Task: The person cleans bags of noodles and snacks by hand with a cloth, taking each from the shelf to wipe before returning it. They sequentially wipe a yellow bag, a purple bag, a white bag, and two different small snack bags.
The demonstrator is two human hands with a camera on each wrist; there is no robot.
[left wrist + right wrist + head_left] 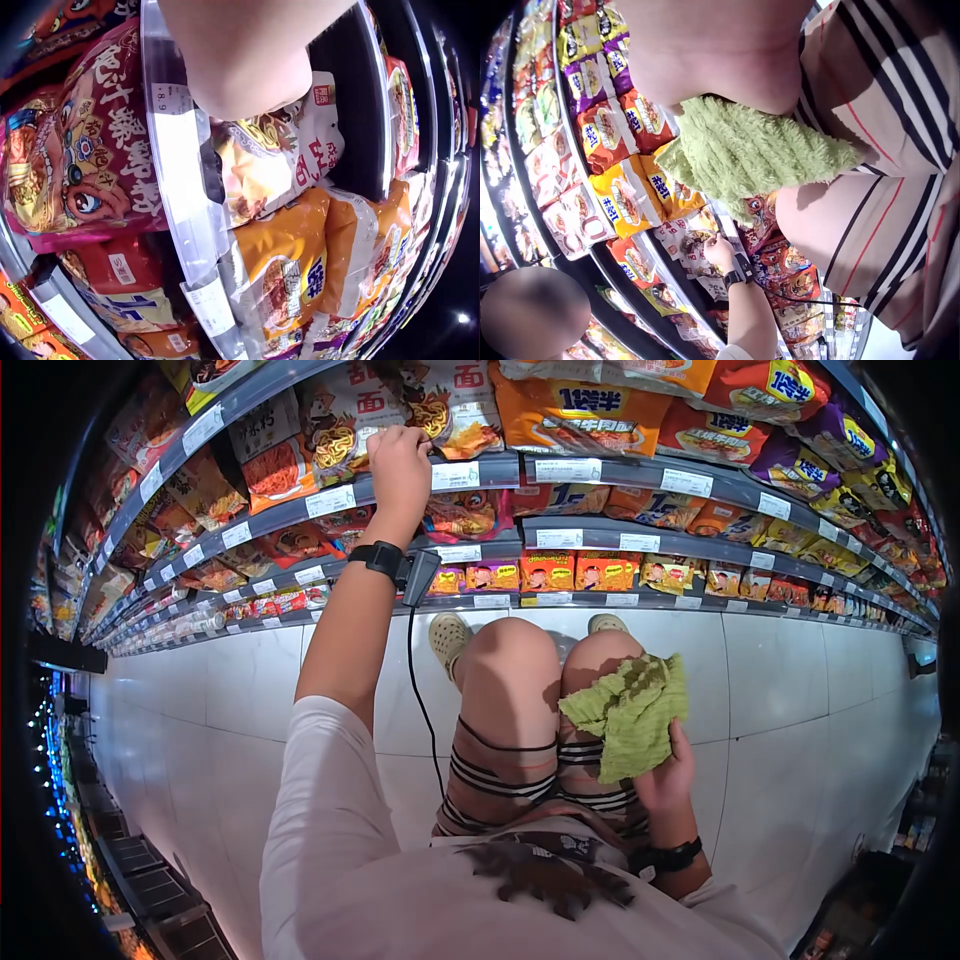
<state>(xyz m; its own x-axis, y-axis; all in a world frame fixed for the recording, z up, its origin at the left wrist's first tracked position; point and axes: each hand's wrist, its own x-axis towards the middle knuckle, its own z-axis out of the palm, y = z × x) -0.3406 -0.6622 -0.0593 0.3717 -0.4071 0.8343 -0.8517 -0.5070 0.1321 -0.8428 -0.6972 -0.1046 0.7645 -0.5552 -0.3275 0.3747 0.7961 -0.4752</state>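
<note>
My left hand (400, 470) reaches up to the shelf, bent fingers against white noodle packets (350, 420) that stand side by side. Its fingertips are hidden, so I cannot tell whether they pinch a packet. In the left wrist view the hand (247, 67) overlaps the top of a white noodle packet (262, 165). Low over the thigh, my right hand (668, 770) holds a fluffy green cloth (635, 715), thumb along its edge and the other fingers mostly hidden. Close up, the ribbed cloth (757, 154) hangs below the right hand (727, 60).
Orange noodle bags (580, 415) stand right of the white packets. Price labels (567, 469) line the shelf edges. Lower shelves hold small snack packets (605, 570). Bare knees (515, 670) are close to the shelf above a tiled floor (780, 670). A black cable (420, 700) hangs from the left wrist.
</note>
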